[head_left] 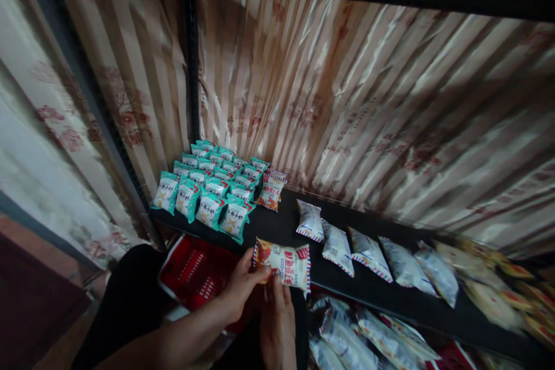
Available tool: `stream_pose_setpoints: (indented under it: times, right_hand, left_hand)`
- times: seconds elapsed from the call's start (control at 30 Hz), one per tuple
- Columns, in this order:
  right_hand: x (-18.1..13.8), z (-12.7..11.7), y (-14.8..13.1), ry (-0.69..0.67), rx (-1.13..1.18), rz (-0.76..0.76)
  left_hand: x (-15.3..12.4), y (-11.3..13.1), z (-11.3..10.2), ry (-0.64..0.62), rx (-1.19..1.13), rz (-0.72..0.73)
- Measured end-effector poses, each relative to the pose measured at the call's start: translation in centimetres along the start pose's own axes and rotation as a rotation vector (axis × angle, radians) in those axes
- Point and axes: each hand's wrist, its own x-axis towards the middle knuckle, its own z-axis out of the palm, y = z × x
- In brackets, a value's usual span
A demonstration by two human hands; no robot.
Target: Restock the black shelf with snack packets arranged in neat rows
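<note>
A person's left hand (241,284), reaching in from the lower left on a bare forearm, closes thumb and fingers on the left end of a packet (286,263) at the front edge of a black shelf (277,225). The right hand (277,319) rises from below with its back to the camera, fingers stretched up to the packet's lower edge. Whether they grip it or only touch it cannot be told.

The packet lies flat and crosswise between the two hands, just above them. It is pale yellow with red print and red, white and blue striped ends.

Just left of the hands and below the shelf sits a red basket (195,272). Beyond the hands to the left, green packets (208,191) stand in close rows on the shelf, with one striped packet (271,191) leaning at their right side. To the right of the hands a line of white packets (368,251) runs along the shelf, each overlapping the next. Further packets (368,338) lie lower down, right of the right hand. A striped curtain (368,98) hangs behind the shelf.
</note>
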Motion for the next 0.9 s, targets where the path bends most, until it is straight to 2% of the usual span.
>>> stream_pose_setpoints:
  times: [0.13,0.37,0.5,0.63,0.9]
  right_hand:
    - [2.3,-0.5,-1.0,0.047,-0.097,-0.087]
    - [9.7,-0.8,-3.8,-0.036,-0.556,-0.263]
    - [14.2,0.5,-4.6,-0.107,-0.611,-0.387]
    - [17.9,2.0,-4.4,-0.131,-0.654,-0.446]
    - [22.0,3.1,-3.8,-0.198,-0.875,-0.562]
  left_hand:
    - [1.0,-0.6,0.5,0.016,0.040,-0.017]
    - [3.9,-2.2,-0.2,0.333,0.384,-0.125]
    - [6.1,-2.7,-0.5,0.299,0.512,-0.036]
    - [8.7,-2.7,-0.2,0.275,0.622,0.014]
    - [13.2,-2.6,-0.6,0.318,0.773,0.229]
